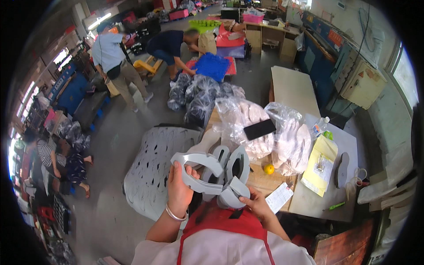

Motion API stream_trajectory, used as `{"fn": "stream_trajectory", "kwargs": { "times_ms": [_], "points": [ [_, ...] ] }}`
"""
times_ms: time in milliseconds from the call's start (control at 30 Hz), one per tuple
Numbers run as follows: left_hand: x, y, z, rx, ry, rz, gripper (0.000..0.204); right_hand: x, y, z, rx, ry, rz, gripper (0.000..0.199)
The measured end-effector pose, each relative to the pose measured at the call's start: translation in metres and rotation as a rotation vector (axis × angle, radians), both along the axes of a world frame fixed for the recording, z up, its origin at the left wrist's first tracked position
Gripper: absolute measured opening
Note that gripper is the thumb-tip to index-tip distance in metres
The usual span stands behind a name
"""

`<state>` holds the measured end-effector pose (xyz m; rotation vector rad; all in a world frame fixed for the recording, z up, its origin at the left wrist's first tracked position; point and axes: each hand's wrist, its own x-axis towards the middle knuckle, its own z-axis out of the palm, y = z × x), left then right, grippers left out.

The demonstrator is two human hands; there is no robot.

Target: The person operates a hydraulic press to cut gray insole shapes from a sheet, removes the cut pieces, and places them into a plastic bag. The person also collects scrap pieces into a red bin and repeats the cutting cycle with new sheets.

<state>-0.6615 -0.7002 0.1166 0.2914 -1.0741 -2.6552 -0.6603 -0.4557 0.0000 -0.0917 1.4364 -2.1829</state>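
My left hand (179, 191), a silver bangle on its wrist, is closed around a grey curved ring-shaped piece (198, 160) of smooth, flexible-looking material. My right hand (257, 203) pinches the edge of a grey folded piece (232, 193) just to the right. The two pieces meet in front of my red apron (221, 218); whether they are joined I cannot tell. Right behind them stands another grey looped piece (238, 162), at the near edge of the wooden table (263, 181). Clear bags of pale sole-shaped pieces (289, 148) lie beyond, with a black phone (259, 129) on top.
A yellow fruit (268, 169), a paper slip (279, 197), a yellow packet (319, 170) and a dark grey sole (341, 170) lie to the right. A large bag of grey pieces (154, 163) stands left. Farther off, one person bends over a blue sheet (212, 66); others stand and sit.
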Motion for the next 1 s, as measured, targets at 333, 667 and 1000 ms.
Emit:
{"fn": "stream_trajectory", "kwargs": {
  "times_ms": [333, 667, 1000],
  "points": [
    [0.07, -0.042, -0.086, -0.125, -0.261, -0.027, 0.026, -0.108, 0.006, 0.023, 0.64, 0.177, 0.322, 0.039],
    [0.08, -0.019, -0.129, -0.022, -0.327, -0.221, 0.064, -0.251, -0.098, 0.026, 0.59, 0.73, 0.319, 0.034],
    [0.061, -0.018, -0.213, -0.451, -0.274, -0.361, 0.074, -0.243, -0.115, -0.058, 1.089, 0.715, 0.287, 0.036]
  ]
}}
